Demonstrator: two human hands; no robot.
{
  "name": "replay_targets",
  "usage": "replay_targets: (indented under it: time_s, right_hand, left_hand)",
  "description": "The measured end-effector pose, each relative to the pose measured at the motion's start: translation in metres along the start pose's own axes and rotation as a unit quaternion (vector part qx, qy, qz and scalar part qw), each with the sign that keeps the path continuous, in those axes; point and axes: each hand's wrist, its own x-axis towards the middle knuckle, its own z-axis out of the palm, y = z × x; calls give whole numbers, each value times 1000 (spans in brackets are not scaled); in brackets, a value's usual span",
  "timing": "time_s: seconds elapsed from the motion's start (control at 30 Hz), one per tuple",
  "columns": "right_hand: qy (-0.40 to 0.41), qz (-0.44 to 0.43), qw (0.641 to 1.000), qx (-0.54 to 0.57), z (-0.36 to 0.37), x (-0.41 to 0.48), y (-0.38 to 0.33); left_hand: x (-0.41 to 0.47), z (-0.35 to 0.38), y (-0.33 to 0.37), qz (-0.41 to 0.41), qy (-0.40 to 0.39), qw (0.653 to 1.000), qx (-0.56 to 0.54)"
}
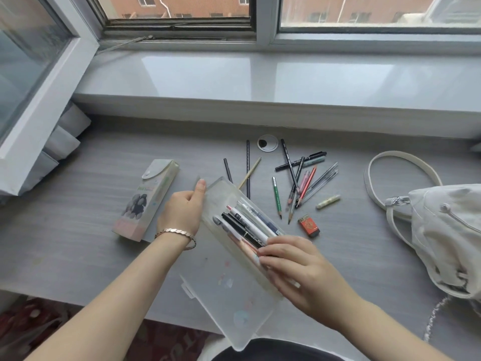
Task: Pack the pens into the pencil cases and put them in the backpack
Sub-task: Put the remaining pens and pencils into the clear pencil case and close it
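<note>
On the grey desk (pixel 78 251) below the window sill, two pencil cases are in view: a clear plastic case (pixel 229 201) lying open at the middle with its lid (pixel 231 303) folded toward the person, and a second, closed case (pixel 147 201) with a printed picture and a snap flap, lying just left of it. The left hand (pixel 182 212) grips the far left corner of the clear case, thumb on its rim. The right hand (pixel 299 267) is closed over the near ends of a bundle of pens (pixel 250 225) that lies inside the case; at least five shafts show there, white, black and pinkish, though the exact count is hard to tell where they overlap. Beyond the case three thin sticks lie apart on the desk: two dark pencils (pixel 247 165) and one wooden one (pixel 250 173). To the right sits a loose heap of pens and pencils (pixel 304 178), roughly ten, crossing one another, with one green pencil (pixel 277 196) beside it, one short pale-yellow piece (pixel 328 201) and one orange eraser (pixel 308 225). One pale backpack (pixel 447 235) rests at the desk's right edge, well apart from the case, its strap looped toward the window.
</note>
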Motion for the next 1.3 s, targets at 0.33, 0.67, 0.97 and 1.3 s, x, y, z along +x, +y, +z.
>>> replay_targets:
  time_s: [0.33, 0.67, 0.97, 1.3]
  right_hand:
    - [-20, 10, 996, -84, -4, 20, -13]
    - [-13, 438, 876, 200, -20, 17, 7]
    - [-36, 471, 762, 443, -1, 9, 15]
    - [124, 455, 773, 424, 2, -2, 28]
  left_hand:
    - [-9, -8, 17, 44, 5, 999, 20]
    - [-13, -16, 23, 50, -24, 997, 48]
    - [7, -18, 34, 76, -194, 964, 165]
    - [-16, -28, 11, -131, -271, 891, -340]
